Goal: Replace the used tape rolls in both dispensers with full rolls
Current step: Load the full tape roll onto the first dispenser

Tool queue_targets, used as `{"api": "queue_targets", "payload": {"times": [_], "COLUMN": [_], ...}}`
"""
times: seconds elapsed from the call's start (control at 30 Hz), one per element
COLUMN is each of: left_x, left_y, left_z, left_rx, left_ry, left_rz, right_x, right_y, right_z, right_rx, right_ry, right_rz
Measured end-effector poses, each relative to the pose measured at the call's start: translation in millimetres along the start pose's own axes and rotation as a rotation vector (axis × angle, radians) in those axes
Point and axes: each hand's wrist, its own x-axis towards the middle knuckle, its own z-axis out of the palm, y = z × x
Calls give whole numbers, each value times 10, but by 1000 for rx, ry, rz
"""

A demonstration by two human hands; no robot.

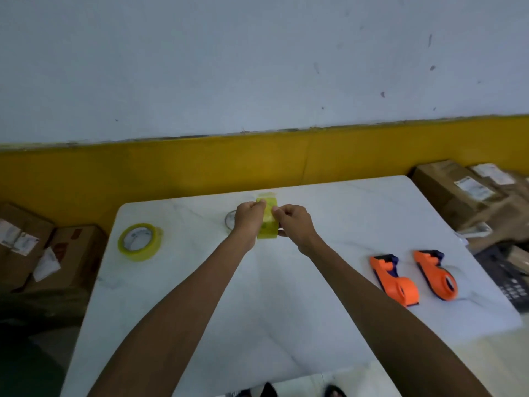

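The yellow tape roll [267, 222] was held upright on its edge between both hands, above the far middle of the table, its translucent yellow-green band facing the camera and its loose end seemingly lifted near the top. The left hand [248, 220] gripped it from the left with curled fingers, thumb and fingertips pinching at the upper rim. The right hand [293, 223] pinched the right side, its fingers curled and its thumb tucked under the roll's lower edge. Just behind the left hand, a thin, nearly spent roll [230, 219] lay flat on the table, mostly hidden. Well apart to the left, a second full yellow roll [139, 241] lay on its side near the table's left edge, its white core label showing. To the right, two orange dispensers [396, 277] [435, 275] lay side by side, their dark front ends pointing away, both hubs bare.

The table [272, 310] was white with faint grey veining. Behind it ran a wall [257, 67] painted pale grey above a yellow band. Cardboard boxes [455, 190] with labels were stacked to the right, and more boxes [43, 247] stood to the left.
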Motion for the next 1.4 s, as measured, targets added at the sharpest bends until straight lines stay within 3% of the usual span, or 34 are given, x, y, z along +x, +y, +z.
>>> {"api": "queue_targets", "payload": {"times": [0.27,0.5,0.9,1.23,1.4], "left_x": [-392,-909,-1119,-1027,-1069], "left_y": [-234,-342,-449,-628,-713], "left_z": [1344,2573,3245,3653,3807], "left_rx": [34,38,42,54,30], "left_ry": [-110,-131,-105,-266,-313], "left_rz": [-31,-44,-79,-134,-166], "right_x": [-228,-359,-467,-557,-598], "right_y": [584,1041,1259,1415,1511], "right_z": [-1328,-2616,-3253,-3595,-3800], "right_rx": [53,69,41,182,49], "right_ry": [82,50,31,129,135], "right_rz": [69,82,117,221,232]}}
